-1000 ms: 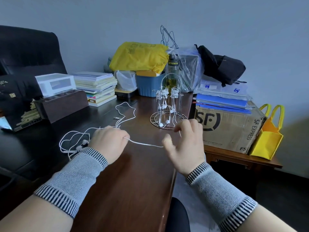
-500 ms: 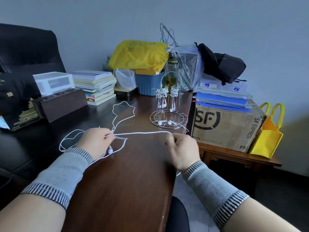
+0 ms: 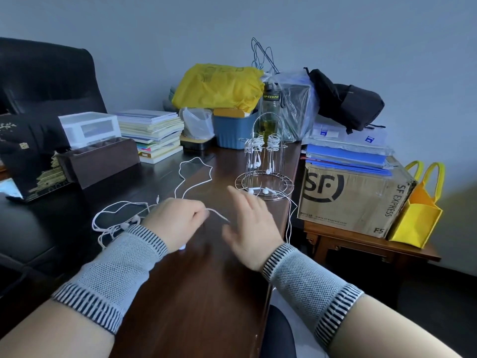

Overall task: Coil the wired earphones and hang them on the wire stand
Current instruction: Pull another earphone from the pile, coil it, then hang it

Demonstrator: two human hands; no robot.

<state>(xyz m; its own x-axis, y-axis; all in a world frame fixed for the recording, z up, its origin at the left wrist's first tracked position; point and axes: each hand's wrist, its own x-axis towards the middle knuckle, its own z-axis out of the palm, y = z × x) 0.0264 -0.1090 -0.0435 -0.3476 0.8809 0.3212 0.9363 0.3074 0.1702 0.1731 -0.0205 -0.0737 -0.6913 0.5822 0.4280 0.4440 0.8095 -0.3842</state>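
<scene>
Coiling step, judged early. The left hand (image 3: 178,220) pinches the white earphone cable (image 3: 192,174), which trails loose across the desk (image 3: 196,293); the right hand (image 3: 251,223) hovers, fingers released. Next: catch the free strand, wind loops, then reach the wire stand (image 3: 265,164).

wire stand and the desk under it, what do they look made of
The wire stand: thin metal wire, silvery and shiny, judging by its glinting rods and ring base. The desk: dark reddish-brown wood or wood veneer with a glossy finish; faint grain and soft reflections show, but solid versus veneer can't be told.
</scene>
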